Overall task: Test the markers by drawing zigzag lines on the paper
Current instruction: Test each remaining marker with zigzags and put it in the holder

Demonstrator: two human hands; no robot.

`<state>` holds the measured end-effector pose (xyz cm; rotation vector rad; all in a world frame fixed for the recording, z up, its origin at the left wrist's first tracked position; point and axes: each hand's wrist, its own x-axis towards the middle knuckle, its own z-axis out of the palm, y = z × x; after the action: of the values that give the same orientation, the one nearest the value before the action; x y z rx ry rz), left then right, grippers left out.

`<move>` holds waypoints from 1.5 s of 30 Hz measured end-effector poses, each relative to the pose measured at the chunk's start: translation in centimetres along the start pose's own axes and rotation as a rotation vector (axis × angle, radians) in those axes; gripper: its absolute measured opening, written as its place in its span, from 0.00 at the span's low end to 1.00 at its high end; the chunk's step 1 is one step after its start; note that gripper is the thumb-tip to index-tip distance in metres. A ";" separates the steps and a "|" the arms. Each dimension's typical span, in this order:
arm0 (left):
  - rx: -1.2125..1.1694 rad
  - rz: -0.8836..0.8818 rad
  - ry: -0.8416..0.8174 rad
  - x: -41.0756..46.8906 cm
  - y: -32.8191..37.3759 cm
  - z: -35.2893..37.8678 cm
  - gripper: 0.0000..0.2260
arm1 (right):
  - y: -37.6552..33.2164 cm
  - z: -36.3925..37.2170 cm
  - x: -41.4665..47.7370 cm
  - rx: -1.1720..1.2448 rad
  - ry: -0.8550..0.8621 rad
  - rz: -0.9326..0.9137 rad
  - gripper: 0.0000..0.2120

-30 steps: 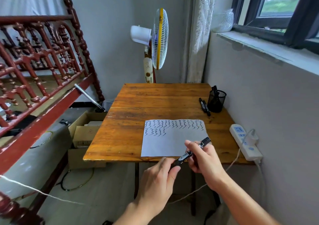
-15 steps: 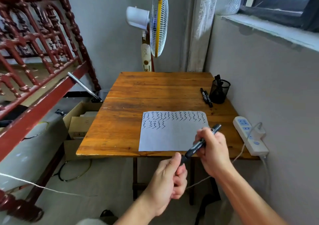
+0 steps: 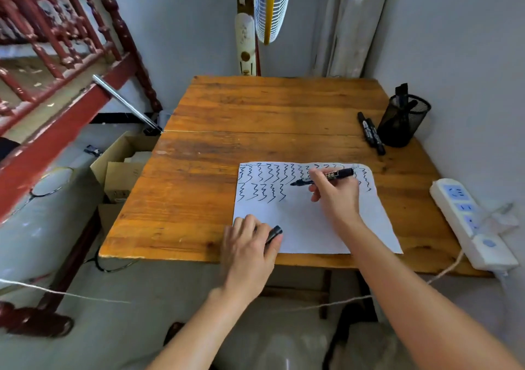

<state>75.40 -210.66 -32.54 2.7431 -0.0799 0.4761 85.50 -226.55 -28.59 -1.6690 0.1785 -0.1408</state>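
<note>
A white sheet of paper (image 3: 309,224) lies on the wooden table (image 3: 199,187), with rows of black zigzag lines across its top. My right hand (image 3: 335,196) grips a black marker (image 3: 338,175) with its tip pointing left, at the end of the second row of zigzags. My left hand (image 3: 248,244) rests on the paper's lower left corner and holds the black marker cap (image 3: 274,233). Two more black markers (image 3: 372,133) lie beside a black mesh pen holder (image 3: 402,121) at the table's right back.
A white power strip (image 3: 471,222) lies on the table's right edge by the wall. A standing fan (image 3: 270,6) is behind the table. A red wooden bed frame (image 3: 56,85) and open cardboard boxes (image 3: 119,165) stand to the left.
The cap came off the marker and stays in my left hand, which moved onto the paper's corner. My right hand carried the marker forward over the paper. The camera tilted down.
</note>
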 end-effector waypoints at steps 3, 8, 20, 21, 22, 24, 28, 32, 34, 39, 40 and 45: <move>0.078 -0.008 0.054 0.0 -0.1 0.8 0.13 | 1.6 1.0 0.7 -0.020 0.024 -0.016 0.11; 0.130 0.025 0.107 0.0 0.0 1.3 0.13 | 2.3 1.0 0.8 -0.044 0.041 -0.066 0.10; 0.131 0.010 0.094 -0.1 0.1 1.0 0.13 | 2.4 0.1 0.1 -0.102 0.039 -0.110 0.12; 0.132 0.007 0.090 -0.1 0.1 1.0 0.13 | 2.4 0.0 0.0 -0.093 0.038 -0.105 0.12; 0.132 0.006 0.085 -0.1 0.1 1.0 0.13 | 2.4 -0.2 -0.1 -0.087 0.041 -0.101 0.12; 0.127 0.004 0.079 -0.1 0.2 0.9 0.14 | 2.5 -0.4 -0.2 -0.094 0.033 -0.111 0.12; 0.119 -0.011 0.060 -0.1 0.3 0.6 0.13 | 1.6 -0.1 -1.5 -0.046 -0.118 -0.127 0.08; -0.052 -0.025 0.058 0.0 0.3 -0.1 0.13 | -0.7 -1.6 -2.4 0.108 -0.054 -0.103 0.09; -0.228 -0.046 0.087 0.0 0.6 -0.6 0.11 | -1.8 -2.6 -3.5 0.146 -0.078 -0.112 0.17; -0.493 -0.004 0.058 -1.4 2.5 -2.1 0.11 | -3.5 -3.7 -6.8 0.225 -0.125 -0.107 0.17; -0.515 0.010 0.046 -1.8 2.9 -2.5 0.11 | -3.7 -3.9 -7.4 0.239 -0.131 -0.108 0.17; -0.518 0.086 0.038 -2.9 4.1 -4.3 0.12 | -4.7 -5.1 -9.5 0.177 -0.201 -0.178 0.13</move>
<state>70.80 -212.95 -28.37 2.2283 -0.2722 0.4545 75.32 -229.17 -23.27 -1.5096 -0.1318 -0.1178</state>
